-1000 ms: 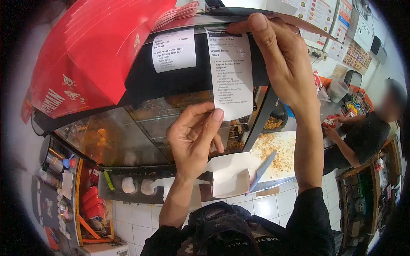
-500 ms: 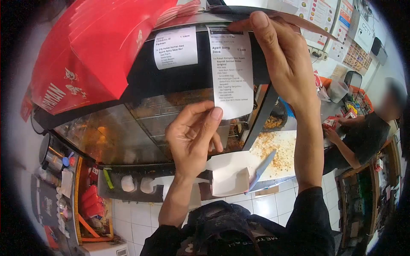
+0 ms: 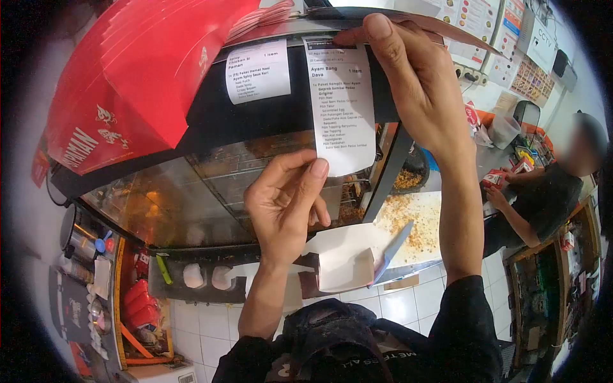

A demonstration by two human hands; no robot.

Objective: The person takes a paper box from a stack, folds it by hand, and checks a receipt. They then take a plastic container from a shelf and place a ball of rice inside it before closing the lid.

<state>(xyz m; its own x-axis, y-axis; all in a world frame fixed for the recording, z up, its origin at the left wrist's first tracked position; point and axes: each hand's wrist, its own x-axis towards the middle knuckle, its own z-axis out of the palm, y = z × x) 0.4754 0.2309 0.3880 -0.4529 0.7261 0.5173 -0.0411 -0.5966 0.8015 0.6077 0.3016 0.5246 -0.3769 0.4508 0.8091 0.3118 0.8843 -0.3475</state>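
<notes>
A long printed order receipt point(image 3: 343, 108) hangs over the dark top edge of the glass display case point(image 3: 211, 191). My left hand point(image 3: 284, 204) pinches its lower left corner between thumb and finger. Up at the top end, my right hand point(image 3: 421, 83) has a finger against the receipt, with the thumb above; its other fingers are partly hidden. To the left, a shorter receipt point(image 3: 258, 73) is stuck on the same dark edge. Red folded packaging with white print point(image 3: 128, 96) leans at the upper left, apart from both hands.
Below the case lie an open white box point(image 3: 345, 268), a knife point(image 3: 394, 252) and a white board point(image 3: 424, 236) strewn with crumbs. Two white rounded lumps point(image 3: 193, 276) sit on the ledge. Another person point(image 3: 530, 204) at the right holds a small red package point(image 3: 493, 179).
The view has shifted slightly. Both hands keep nearly the same position on the receipt, which hangs much as before.
</notes>
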